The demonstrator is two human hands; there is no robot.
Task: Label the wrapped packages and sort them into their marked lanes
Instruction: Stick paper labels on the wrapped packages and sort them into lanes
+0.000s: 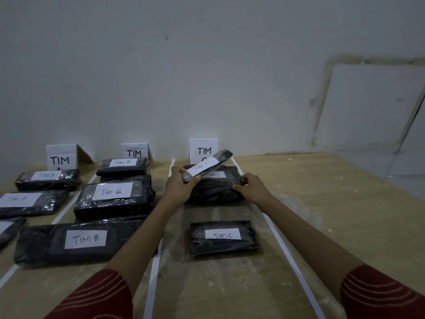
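Left hand round slim package, right hand on larger package.

Place: a makeshift parcel-sorting station in a bare room.
Tabletop: pale wood tabletop split into lanes by white tape strips, one just right of the right hand.
Signs: folded paper cards hand-lettered "TIM" stand beyond the left hand, against the wall.
Goods: black wrapped packages with handwritten slips, left of that hand.
Wall: plain white wall, stained far right of the right hand.
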